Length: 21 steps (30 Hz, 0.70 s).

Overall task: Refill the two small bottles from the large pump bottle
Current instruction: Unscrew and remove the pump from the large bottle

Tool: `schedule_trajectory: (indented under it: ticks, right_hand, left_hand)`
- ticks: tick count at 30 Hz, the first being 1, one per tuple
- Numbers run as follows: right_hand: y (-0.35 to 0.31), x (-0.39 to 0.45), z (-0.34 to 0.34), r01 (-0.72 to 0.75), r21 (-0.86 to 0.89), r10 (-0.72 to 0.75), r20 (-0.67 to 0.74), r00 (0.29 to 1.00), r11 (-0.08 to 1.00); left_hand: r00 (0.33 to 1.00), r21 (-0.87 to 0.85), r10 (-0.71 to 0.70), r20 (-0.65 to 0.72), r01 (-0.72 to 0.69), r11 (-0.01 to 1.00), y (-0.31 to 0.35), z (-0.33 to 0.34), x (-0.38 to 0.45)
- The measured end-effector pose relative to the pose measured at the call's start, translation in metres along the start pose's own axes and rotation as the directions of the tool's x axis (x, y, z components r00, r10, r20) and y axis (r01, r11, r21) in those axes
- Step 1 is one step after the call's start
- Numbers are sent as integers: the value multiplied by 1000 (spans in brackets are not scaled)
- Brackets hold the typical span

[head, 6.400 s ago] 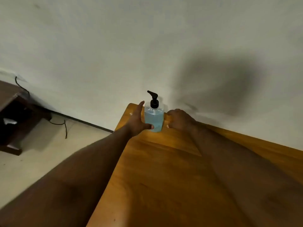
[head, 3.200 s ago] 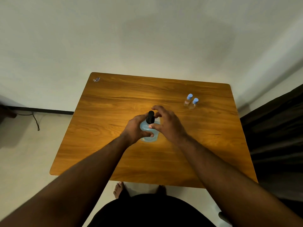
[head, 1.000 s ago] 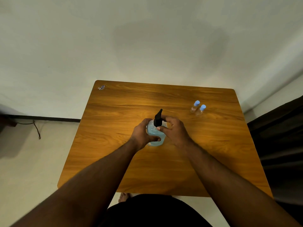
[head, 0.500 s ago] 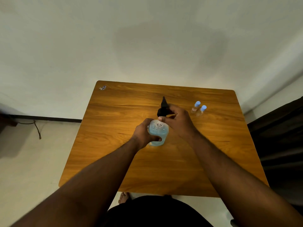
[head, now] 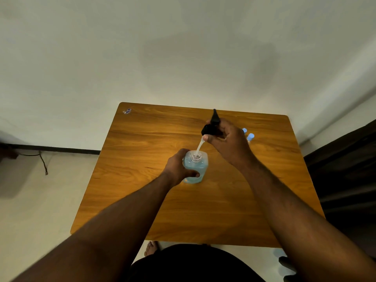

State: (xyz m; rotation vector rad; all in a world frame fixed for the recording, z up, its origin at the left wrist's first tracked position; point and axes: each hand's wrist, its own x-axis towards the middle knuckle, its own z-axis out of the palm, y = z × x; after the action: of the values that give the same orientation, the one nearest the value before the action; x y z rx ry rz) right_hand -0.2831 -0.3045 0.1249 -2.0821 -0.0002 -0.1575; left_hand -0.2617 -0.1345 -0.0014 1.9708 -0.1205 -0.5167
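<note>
Pale plaster wall fills the upper half of the frame, and below it a wooden bench with rounded corners runs down toward the lower edge. At the bench's upper left corner lies a small sticker with blue marks; its writing is too small to read. No label or brand can be made out on any of the bottles.

Near the centre of the frame stands the large bottle, clear, with blue liquid inside and its neck open. The left hand grips it from the left side, fingers curled round the far face and thumb across the near face. Above and to the right of the neck, the right hand pinches the black pump head, lifted clear of the bottle with its nozzle pointing toward the top of the frame. From the pump head a pale dip tube slants down to the left, its lower end still inside the bottle's neck.

Just right of the right hand, partly hidden behind its knuckles, two small bottles with light blue caps stand close together on the bench.

At the left edge a dark cable trails across the light floor below a dark skirting strip.
</note>
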Motion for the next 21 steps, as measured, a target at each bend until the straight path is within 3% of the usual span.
schedule_trajectory:
  ticks: [10,21]
  right_hand:
    - [-24,9,-17,66,-36,-70,-124,990,997]
    - [-36,7,-23,99,-82,-109,-122,987,992]
  left_hand:
    - [1000,-6,5,5,-5,1000,0,-1,-1]
    - [1000,41,17,12,-17,999,1,-2,-1]
